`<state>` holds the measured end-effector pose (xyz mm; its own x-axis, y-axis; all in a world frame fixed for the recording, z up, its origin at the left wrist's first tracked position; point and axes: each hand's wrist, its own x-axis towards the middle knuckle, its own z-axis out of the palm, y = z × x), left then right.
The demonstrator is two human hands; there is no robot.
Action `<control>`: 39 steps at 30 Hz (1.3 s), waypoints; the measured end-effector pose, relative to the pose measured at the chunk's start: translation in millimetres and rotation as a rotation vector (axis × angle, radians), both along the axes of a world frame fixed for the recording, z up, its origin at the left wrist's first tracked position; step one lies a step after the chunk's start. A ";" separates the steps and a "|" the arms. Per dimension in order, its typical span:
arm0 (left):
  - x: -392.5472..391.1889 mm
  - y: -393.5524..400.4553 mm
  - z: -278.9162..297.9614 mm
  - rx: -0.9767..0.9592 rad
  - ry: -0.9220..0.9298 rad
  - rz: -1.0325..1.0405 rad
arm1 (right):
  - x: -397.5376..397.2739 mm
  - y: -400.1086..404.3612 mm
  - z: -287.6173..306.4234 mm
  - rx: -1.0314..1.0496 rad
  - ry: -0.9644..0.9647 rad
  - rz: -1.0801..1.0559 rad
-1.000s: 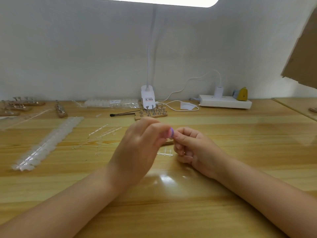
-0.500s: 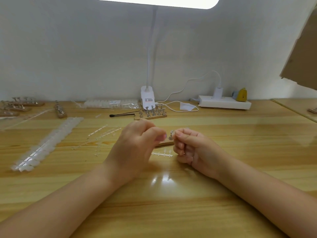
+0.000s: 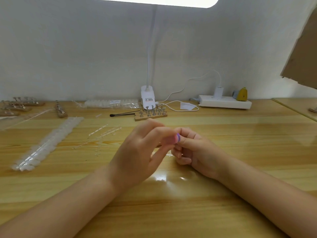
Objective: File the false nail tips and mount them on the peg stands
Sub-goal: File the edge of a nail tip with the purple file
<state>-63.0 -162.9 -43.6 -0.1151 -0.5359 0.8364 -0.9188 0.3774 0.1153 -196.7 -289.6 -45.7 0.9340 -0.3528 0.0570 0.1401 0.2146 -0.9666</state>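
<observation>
Head view, pink-purple file (image 3: 177,138) back between left hand (image 3: 137,152) and right hand (image 3: 193,150), both pinching it, peg hidden

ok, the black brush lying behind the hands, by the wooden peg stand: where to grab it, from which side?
Judging by its pose, grip the thin black brush mid-handle, pinching from above across its width. It lies flat, running left-right, with its right end close beside the wooden peg stand, so come in from the left half, where the table around it is freer.
</observation>
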 end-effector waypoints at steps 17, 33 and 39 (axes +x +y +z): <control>1.9 2.8 0.8 0.062 0.099 0.078 | 1.6 -0.6 -3.9 -0.023 -0.026 -0.065; 0.4 4.6 -1.8 0.095 0.114 0.115 | 1.6 -1.2 -3.7 -0.009 -0.015 -0.078; -0.6 3.5 -3.0 0.133 0.033 0.170 | -0.2 -1.4 -1.1 0.026 -0.007 -0.083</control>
